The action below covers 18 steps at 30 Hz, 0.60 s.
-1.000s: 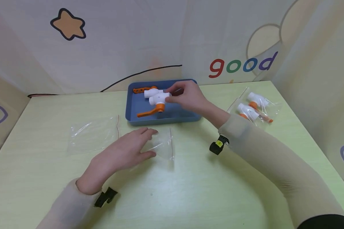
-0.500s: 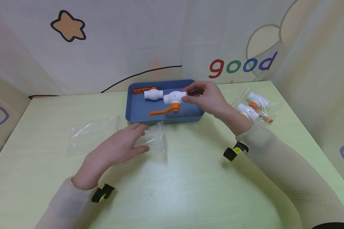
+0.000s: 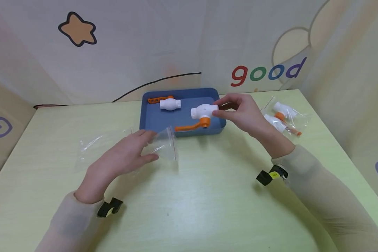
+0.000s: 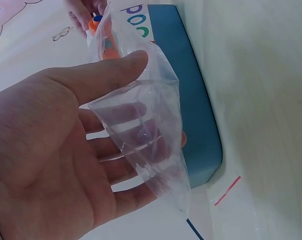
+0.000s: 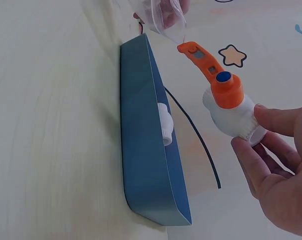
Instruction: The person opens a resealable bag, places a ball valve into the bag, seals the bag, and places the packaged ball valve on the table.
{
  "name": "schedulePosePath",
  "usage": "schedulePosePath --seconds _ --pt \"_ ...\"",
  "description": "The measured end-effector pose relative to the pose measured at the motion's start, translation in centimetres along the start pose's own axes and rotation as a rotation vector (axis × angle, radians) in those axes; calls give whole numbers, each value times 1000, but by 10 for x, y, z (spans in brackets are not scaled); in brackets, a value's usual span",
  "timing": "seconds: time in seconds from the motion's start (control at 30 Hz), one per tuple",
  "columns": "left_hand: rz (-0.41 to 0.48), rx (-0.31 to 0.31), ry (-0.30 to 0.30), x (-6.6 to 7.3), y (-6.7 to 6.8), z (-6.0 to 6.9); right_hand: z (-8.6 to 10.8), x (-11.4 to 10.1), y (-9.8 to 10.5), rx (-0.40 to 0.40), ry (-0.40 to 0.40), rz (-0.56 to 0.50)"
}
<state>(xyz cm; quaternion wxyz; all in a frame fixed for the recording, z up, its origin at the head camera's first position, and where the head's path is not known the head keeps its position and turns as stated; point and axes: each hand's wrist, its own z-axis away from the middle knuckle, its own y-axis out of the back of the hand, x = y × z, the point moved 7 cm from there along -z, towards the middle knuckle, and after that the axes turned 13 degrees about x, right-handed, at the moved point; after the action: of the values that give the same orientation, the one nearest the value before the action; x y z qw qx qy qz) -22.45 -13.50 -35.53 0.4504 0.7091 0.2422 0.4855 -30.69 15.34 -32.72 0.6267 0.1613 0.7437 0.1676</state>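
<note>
My right hand [image 3: 247, 113] pinches one end of a white valve [image 3: 204, 111] with an orange handle [image 3: 189, 127], held above the right part of the blue tray [image 3: 182, 134]. In the right wrist view the valve [image 5: 233, 116] is between thumb and fingers, its orange handle [image 5: 205, 61] pointing away from the hand. My left hand [image 3: 119, 154] holds a clear zip bag [image 3: 165, 145] in front of the tray. The left wrist view shows the bag [image 4: 151, 115] between the thumb and spread fingers [image 4: 126, 155], which are gently bent; the bag looks empty.
Another white valve [image 3: 170, 104] with an orange handle lies at the tray's back left. A flat clear bag [image 3: 96, 145] lies on the table at left. At the right, a clear bag [image 3: 302, 120] contains two white valves with orange parts. A printed curtain stands behind.
My right hand has carried the valve rightward, away from the other valve in the tray. My left hand has moved slightly back and left, and the bag's mouth has lifted.
</note>
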Motion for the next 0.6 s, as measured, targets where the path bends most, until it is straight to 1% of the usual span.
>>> schedulePosePath --seconds 0.23,0.4,0.6 --pt "-1 25 6 1 2 -3 11 0 -3 -24 -19 -15" --pt "-11 49 -2 5 3 -6 17 -3 -9 -47 4 -49" --pt "-18 64 -8 10 2 -10 23 -7 -15 -63 29 -75"
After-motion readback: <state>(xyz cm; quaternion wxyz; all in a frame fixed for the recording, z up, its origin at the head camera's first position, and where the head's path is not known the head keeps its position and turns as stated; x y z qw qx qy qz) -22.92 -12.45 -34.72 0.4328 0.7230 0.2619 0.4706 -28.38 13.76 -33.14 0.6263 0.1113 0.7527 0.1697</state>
